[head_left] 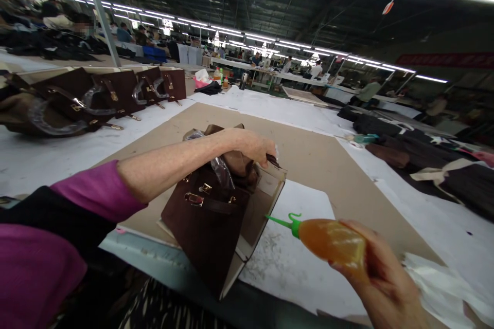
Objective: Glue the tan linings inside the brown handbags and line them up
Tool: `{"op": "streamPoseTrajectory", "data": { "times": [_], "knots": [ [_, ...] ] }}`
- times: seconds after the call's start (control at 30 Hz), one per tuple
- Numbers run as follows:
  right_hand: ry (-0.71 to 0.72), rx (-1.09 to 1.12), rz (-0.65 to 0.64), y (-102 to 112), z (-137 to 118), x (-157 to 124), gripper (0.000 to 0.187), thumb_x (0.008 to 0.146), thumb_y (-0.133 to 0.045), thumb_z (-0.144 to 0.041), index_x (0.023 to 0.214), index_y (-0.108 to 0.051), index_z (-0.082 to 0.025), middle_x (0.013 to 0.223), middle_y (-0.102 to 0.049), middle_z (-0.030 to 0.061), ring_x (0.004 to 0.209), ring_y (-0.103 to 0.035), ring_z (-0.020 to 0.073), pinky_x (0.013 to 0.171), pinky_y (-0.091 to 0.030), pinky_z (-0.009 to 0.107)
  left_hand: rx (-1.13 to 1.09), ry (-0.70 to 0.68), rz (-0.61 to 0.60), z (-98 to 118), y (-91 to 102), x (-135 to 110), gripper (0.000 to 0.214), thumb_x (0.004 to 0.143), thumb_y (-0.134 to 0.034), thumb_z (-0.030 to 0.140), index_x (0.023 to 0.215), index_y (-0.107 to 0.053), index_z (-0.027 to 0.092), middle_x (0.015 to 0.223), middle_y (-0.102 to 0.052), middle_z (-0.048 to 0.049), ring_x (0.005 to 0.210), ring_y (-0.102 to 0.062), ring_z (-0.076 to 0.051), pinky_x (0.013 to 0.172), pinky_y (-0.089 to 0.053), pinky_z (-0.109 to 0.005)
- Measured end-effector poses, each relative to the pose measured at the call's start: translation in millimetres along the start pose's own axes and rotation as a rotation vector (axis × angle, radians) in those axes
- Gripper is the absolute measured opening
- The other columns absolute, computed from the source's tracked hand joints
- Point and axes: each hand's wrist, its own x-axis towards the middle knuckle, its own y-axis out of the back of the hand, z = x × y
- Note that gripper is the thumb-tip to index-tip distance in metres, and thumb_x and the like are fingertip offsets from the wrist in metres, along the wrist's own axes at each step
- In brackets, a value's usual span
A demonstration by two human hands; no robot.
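Observation:
A dark brown handbag (210, 231) stands tilted at the near edge of the table, its beige inner side turned to the right. My left hand (252, 146) reaches over the top of the bag, its fingers closed on a dark strip at the far upper edge. In my right hand (380, 262) is a squeeze bottle (332, 244) of amber liquid with a green nozzle. The nozzle tip is at the bag's open side edge; whether it touches cannot be made out. A plastic-wrapped handle (222, 169) lies across the bag's top.
Several similar brown bags (127, 90) stand in a row at the left. A white sheet (293, 267) lies on the brown board (309, 149). Crumpled white paper (443, 282) is at the right, with dark material (420, 159) beyond. Bottles (219, 76) stand at the back; people work in the distance.

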Motion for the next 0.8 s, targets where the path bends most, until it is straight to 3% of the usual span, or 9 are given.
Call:
{"op": "streamPoseTrajectory", "data": {
  "times": [0.13, 0.3, 0.4, 0.5, 0.67, 0.8],
  "knots": [
    [-0.048, 0.049, -0.051, -7, 4, -13, 0.034, 0.08, -0.067, -0.032, 0.113, -0.058, -0.029, 0.104, -0.066, 0.001, 0.086, -0.066, 0.0175, 0.073, -0.052, 0.016, 0.02, -0.015, 0.0, 3, 0.3, -2, 0.013, 0.08, -0.057, 0.014, 0.089, -0.066, 0.017, 0.084, -0.067, -0.0003, 0.075, -0.055, -0.014, 0.062, -0.036, -0.021],
    [-0.241, 0.164, 0.0, -19, 8, -34, 0.036, 0.076, -0.069, -0.038, 0.11, -0.061, -0.03, 0.107, -0.066, 0.0006, 0.092, -0.064, 0.0202, 0.076, -0.052, 0.02, 0.015, 0.021, -0.013, 7, 1.3, -4, 0.014, 0.08, -0.056, 0.015, 0.09, -0.066, 0.017, 0.086, -0.066, -0.0001, 0.077, -0.055, -0.015, 0.064, -0.037, -0.021],
    [-0.302, 0.177, -0.062, -23, 10, -45, 0.041, 0.07, -0.074, -0.038, 0.108, -0.063, -0.03, 0.103, -0.067, 0.0012, 0.087, -0.064, 0.0231, 0.069, -0.055, 0.023, 0.019, 0.032, -0.021, 11, 2.0, -6, 0.016, 0.08, -0.056, 0.014, 0.091, -0.067, 0.017, 0.083, -0.066, 0.0001, 0.076, -0.055, -0.015, 0.066, -0.037, -0.022],
    [-0.386, 0.208, -0.07, -28, 8, -54, 0.042, 0.07, -0.074, -0.041, 0.109, -0.062, -0.031, 0.105, -0.065, 0.0008, 0.089, -0.063, 0.0235, 0.074, -0.053, 0.027, 0.039, 0.067, -0.009, 15, 2.4, -9, 0.015, 0.08, -0.056, 0.015, 0.09, -0.067, 0.018, 0.082, -0.066, 0.001, 0.074, -0.053, -0.014, 0.064, -0.035, -0.022],
    [-0.48, 0.331, -0.008, -41, 4, -68, 0.041, 0.07, -0.074, -0.043, 0.107, -0.061, -0.032, 0.11, -0.062, -0.0026, 0.098, -0.057, 0.0192, 0.086, -0.044, 0.022, 0.055, 0.073, -0.011, 19, 2.5, -12, 0.015, 0.081, -0.055, 0.014, 0.091, -0.067, 0.017, 0.081, -0.064, 0.0011, 0.073, -0.052, -0.014, 0.065, -0.034, -0.022],
    [-0.496, 0.426, -0.022, -44, 13, -77, 0.046, 0.068, -0.077, -0.038, 0.109, -0.061, -0.028, 0.108, -0.062, 0.0, 0.098, -0.057, 0.0208, 0.086, -0.044, 0.023, 0.064, 0.073, -0.002, 24, 2.9, -14, 0.015, 0.081, -0.055, 0.012, 0.09, -0.066, 0.016, 0.081, -0.064, 0.0014, 0.073, -0.051, -0.013, 0.064, -0.033, -0.022]
  ]
}}
